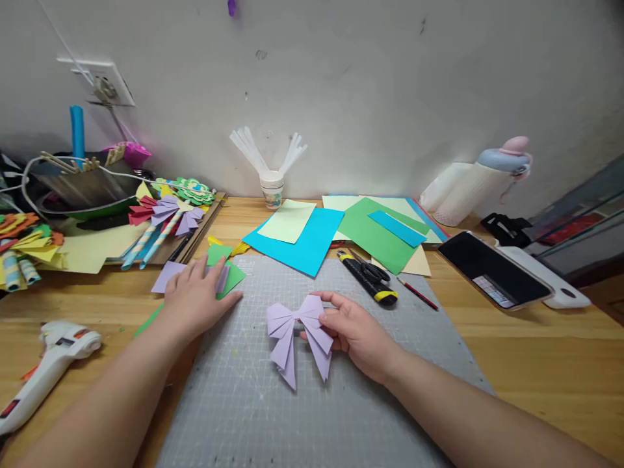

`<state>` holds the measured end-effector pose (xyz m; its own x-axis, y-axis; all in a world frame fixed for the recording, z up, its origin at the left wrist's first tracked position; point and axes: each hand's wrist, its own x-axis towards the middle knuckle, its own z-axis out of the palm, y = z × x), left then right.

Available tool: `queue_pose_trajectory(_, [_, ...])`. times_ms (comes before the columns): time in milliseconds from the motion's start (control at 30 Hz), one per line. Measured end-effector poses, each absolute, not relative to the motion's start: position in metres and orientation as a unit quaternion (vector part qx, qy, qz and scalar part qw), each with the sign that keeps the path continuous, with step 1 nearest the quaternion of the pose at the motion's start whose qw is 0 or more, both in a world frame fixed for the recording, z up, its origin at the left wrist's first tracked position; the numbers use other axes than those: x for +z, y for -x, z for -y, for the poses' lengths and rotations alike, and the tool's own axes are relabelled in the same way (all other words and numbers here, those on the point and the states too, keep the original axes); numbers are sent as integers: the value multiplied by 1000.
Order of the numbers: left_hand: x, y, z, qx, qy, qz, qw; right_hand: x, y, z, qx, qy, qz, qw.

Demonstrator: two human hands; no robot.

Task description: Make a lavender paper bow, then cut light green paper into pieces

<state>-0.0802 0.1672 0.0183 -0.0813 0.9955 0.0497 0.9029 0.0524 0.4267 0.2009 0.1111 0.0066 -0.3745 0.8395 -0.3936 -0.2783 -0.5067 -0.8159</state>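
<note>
My right hand [351,331] pinches the right side of a lilac paper bow [292,331] that rests on the grey cutting mat [273,416]. The bow has two loops and two tails pointing toward me. My left hand [195,298] lies flat with fingers spread on lilac paper pieces [166,275] and green paper pieces [233,278] at the mat's upper left corner.
A white glue gun [46,370] lies at the left. Scissors and a yellow-black cutter [373,279] sit by a red pencil [417,294]. Blue paper sheets [305,244] and green paper sheets [377,237] lie behind the mat. A phone [492,268], bottle [475,185], cup with strips [272,188] and paper flowers [168,218] surround.
</note>
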Motion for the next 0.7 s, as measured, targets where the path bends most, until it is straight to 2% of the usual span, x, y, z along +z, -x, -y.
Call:
queue_pose_trajectory(233, [5,107,-150,46,-701,-710,51,6,-204,-111,768,419,314,369])
queue_pose_trajectory(367, [20,112,-146,13,-706,-708,20,6,-204,-112,768,419,315,368])
queue_pose_trajectory(533, [52,94,-190,28,-729,-684,-16,7,-203,-112,767,415,321,368])
queue_pose_trajectory(700, [49,81,-240,12,-741,-671,14,6,-204,-112,772,407,312,377])
